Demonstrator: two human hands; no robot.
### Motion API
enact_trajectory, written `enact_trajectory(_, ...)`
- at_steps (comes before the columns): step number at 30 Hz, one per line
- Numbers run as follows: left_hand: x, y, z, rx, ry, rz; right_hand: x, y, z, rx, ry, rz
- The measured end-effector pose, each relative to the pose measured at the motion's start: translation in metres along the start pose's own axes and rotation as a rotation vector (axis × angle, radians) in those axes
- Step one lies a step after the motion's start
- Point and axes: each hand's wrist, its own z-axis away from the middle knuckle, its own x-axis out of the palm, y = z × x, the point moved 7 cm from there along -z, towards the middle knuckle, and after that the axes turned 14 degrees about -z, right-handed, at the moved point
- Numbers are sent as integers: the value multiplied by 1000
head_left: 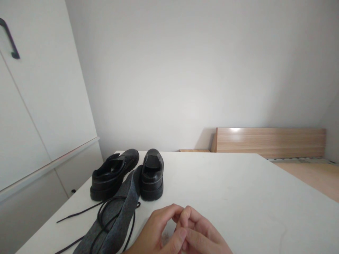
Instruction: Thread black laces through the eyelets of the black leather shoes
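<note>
Shoes (152,187) stand open-topped; left hand (153,229) and right hand (203,233) press together, any pinch unclear.

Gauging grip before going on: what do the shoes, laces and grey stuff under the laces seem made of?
Shoes: probably smooth leather or imitation, judging by their soft black sheen. Laces: likely dull textile cord, from the thin, loose loops. Grey stuff: perhaps matte felt, given the mottled surface.
</note>
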Motion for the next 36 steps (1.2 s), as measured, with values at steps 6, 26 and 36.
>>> enact_trajectory(6,-2,2,3,-120,-21,17,-2,0,0,-19,21,23)
enact_trajectory(26,-58,-22,-7,8,390,-1053,-15,-4,-5,-48,38,179)
enact_trajectory(36,-52,-5,-8,154,360,-850,-4,-18,-2,-105,-16,274)
